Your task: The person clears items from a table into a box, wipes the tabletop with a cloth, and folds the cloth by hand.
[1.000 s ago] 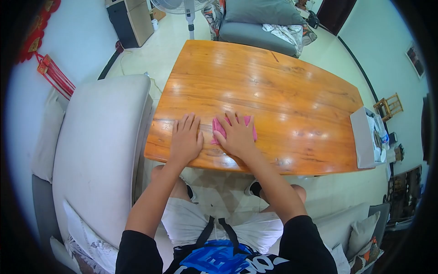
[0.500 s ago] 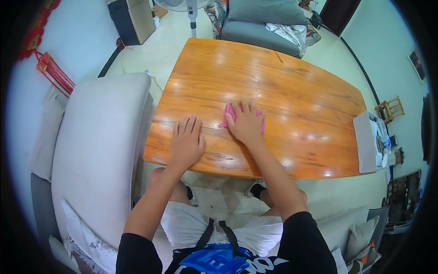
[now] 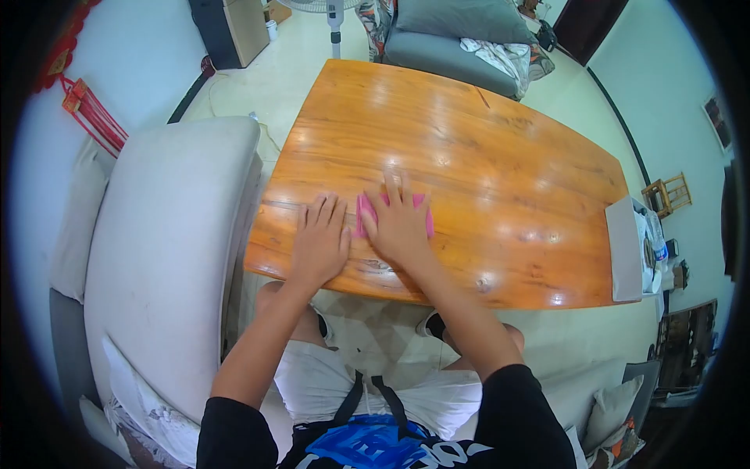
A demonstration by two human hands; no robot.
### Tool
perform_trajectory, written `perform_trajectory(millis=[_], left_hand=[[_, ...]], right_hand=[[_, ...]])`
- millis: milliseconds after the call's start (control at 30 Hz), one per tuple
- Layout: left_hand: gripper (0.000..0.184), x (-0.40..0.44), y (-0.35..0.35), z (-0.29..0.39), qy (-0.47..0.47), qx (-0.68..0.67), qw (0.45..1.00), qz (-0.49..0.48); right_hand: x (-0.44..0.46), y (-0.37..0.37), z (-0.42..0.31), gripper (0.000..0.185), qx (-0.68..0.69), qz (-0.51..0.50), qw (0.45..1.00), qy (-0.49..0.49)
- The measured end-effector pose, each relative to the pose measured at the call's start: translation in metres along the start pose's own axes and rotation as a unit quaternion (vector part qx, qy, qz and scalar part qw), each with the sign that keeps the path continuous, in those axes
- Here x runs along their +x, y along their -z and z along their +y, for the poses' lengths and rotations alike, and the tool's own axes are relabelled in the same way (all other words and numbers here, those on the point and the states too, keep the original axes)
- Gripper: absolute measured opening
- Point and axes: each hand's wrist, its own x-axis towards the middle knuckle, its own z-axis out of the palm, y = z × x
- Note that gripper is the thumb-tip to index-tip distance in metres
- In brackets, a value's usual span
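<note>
My right hand point(image 3: 400, 230) lies flat with its fingers spread on top of a pink cloth point(image 3: 427, 222), pressing it against the glossy wooden table point(image 3: 516, 195). The cloth shows at both sides of the hand and between the fingers; its middle is covered. To the left, my left hand point(image 3: 317, 244) rests palm down on the tabletop near the front edge, fingers stretched out, with nothing in it. A small gap separates the two hands.
A white box point(image 3: 623, 250) holding several items, a bottle among them, stands at the table's right end. Along the left runs a pale sofa point(image 3: 168, 250). Behind the table are a grey armchair point(image 3: 445, 59) and a fan stand point(image 3: 335, 31).
My right hand and the pink cloth have slid left and slightly toward me, closer to my left hand. The left hand stays in place on the table.
</note>
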Motion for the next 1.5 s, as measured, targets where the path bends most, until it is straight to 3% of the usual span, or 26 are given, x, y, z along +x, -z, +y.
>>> perform_trajectory(millis=[133,367,467,567,667,767,967,1067,1167,1267,1367,1433,1500], left_hand=[[0.055,-0.001,0.004,0.0,0.034,0.038,0.998,0.022],[0.055,0.002,-0.003,-0.001,0.044,0.001,0.999,0.01],[0.055,-0.002,-0.003,-0.003,0.038,-0.008,0.999,0.011],[0.053,0.003,0.002,-0.003,0.038,-0.026,0.999,0.017],[0.051,-0.001,0.005,-0.002,0.043,-0.04,0.998,0.021],[0.05,0.004,0.0,-0.004,0.041,-0.032,0.998,0.026],[0.055,0.002,0.006,0.002,0.003,-0.022,1.0,-0.006],[0.057,0.0,0.006,0.0,-0.062,-0.039,0.997,-0.032],[0.057,0.002,0.005,-0.002,-0.073,-0.016,0.996,-0.043],[0.058,0.001,-0.001,-0.003,-0.068,-0.018,0.995,-0.068],[0.06,0.01,0.015,0.013,-0.033,-0.002,0.992,-0.121],[0.061,0.025,0.024,0.041,0.008,0.026,0.982,-0.188],[0.062,0.021,-0.004,0.056,-0.024,-0.009,0.988,-0.15]], right_hand=[[0.018,-0.014,-0.004,0.047,-0.003,0.037,0.999,0.001],[-0.094,0.032,-0.029,0.047,0.011,-0.015,0.998,0.055],[-0.053,0.024,-0.027,0.047,0.009,-0.036,0.998,0.047],[0.013,-0.018,-0.013,0.045,0.005,0.036,0.999,0.028],[0.045,-0.023,-0.011,0.043,-0.009,0.025,1.0,-0.004],[0.012,-0.016,-0.01,0.045,0.002,0.047,0.998,0.036],[-0.102,0.037,0.008,0.047,0.006,-0.032,0.998,0.048],[-0.084,0.043,0.07,0.05,-0.002,-0.071,0.994,-0.088],[-0.064,0.036,0.108,0.05,-0.06,-0.003,0.983,-0.171],[-0.081,0.039,0.07,0.051,-0.053,-0.006,0.986,-0.161],[-0.126,0.046,0.023,0.05,-0.031,-0.002,0.999,-0.039],[-0.135,0.051,0.034,0.05,-0.022,-0.003,0.999,-0.039],[-0.141,0.053,0.067,0.051,-0.027,-0.007,0.997,-0.075]])
